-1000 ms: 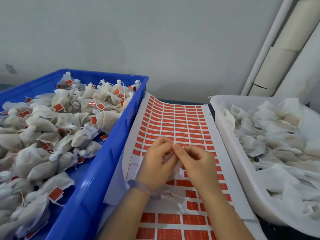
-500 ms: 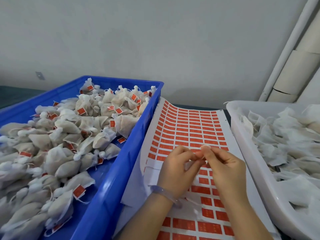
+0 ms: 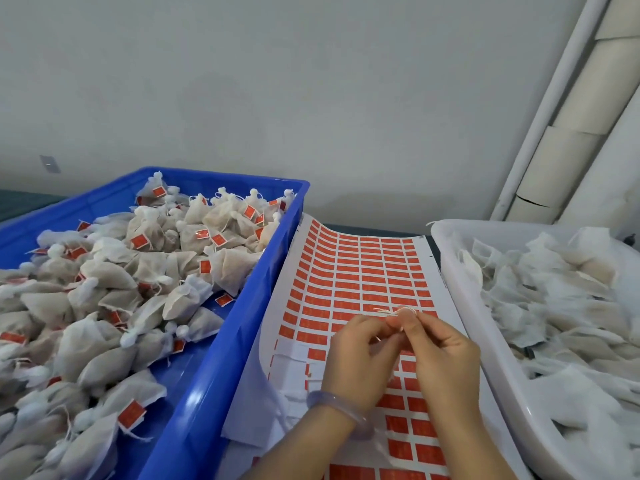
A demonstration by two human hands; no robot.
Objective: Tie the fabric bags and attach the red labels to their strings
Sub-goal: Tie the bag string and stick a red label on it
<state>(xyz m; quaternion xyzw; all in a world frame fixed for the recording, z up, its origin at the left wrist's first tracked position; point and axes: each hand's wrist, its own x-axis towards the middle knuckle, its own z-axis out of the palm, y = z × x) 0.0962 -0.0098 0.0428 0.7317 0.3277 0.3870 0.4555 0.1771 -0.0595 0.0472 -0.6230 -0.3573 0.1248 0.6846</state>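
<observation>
- A thin white string [image 3: 388, 310] is pinched between the curled fingertips of the left hand [image 3: 360, 355] and the right hand [image 3: 446, 355]; a small loop is seen just above them.
- The hands are held together over the middle of the label sheet [image 3: 429, 271], where rows of red labels [image 3: 360, 282] are laid out.
- No bag can be made out behind the hands.
- Tied bags [image 3: 104, 271] carrying labels are piled in the blue crate [image 3: 221, 341], against the sheet's left edge.
- Untied bags [image 3: 554, 306] are heaped in the white tub [image 3: 460, 306], at the sheet's right edge.
- A pale bracelet [image 3: 332, 400] is worn on the left wrist.
</observation>
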